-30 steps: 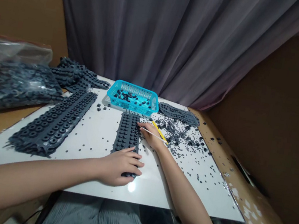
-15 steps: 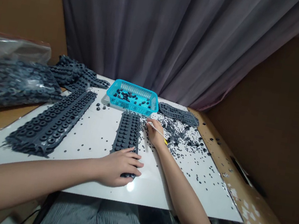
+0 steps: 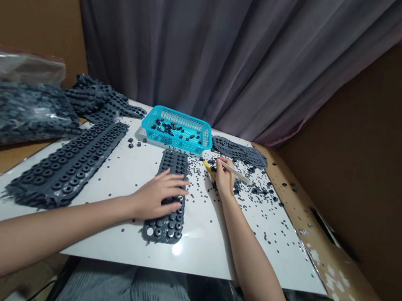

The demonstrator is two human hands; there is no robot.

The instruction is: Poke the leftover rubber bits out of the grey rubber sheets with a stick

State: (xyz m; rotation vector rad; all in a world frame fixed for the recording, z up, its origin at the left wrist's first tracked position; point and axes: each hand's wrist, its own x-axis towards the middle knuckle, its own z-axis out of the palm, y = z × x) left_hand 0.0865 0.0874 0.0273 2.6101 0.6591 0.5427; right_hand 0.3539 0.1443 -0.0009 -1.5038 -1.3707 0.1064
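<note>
A dark grey rubber-like sheet (image 3: 162,232) with rows of round studs lies lengthwise before me. My left hand (image 3: 159,196) rests across its middle, palm down, fingers spread, covering some studs. To the right of the sheet, my right hand (image 3: 224,178) is closed around a thin pale stick (image 3: 239,174), which slants down to the right. Beside that hand is a slim yellow piece (image 3: 209,168); whether it is held or lies on the table I cannot tell. Many small dark discs and crumbs (image 3: 253,204) are scattered around and beyond the right hand.
Behind the sheet stands a blue perforated basket (image 3: 175,141) with dark bits inside. A stack of studded sheets (image 3: 65,164) and a clear bag (image 3: 20,111) of dark pieces are at left. Another sheet (image 3: 241,152) lies back right. A curtain (image 3: 203,39) hangs behind the white table (image 3: 102,242).
My left hand has slid forward along the sheet, uncovering its near end. My right hand has moved right, and its stick now points down to the right. The yellow piece shows left of it.
</note>
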